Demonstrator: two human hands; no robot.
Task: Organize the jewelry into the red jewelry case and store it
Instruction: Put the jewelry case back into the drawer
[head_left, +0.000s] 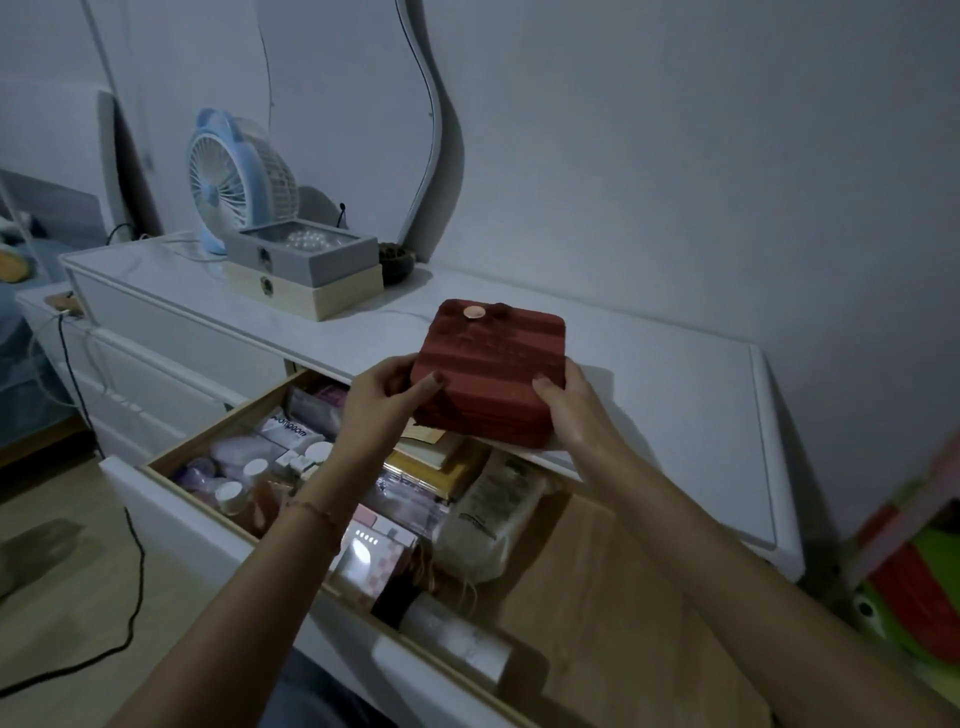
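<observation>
Red jewelry case (491, 364), closed, stiff and probably light, is sitting over the open drawer (597, 566), left hand (382, 400) and right hand (566, 410) gripping its near corners with curled fingers.

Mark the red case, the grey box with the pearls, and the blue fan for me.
red jewelry case (493, 358): head view, middle of its closed lid.
grey pearl box (291, 262): head view, front wall beside the clasp.
blue fan (221, 182): head view, front grille.

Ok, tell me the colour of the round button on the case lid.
The round button on the red jewelry case is pale gold, seen in the head view.
</observation>
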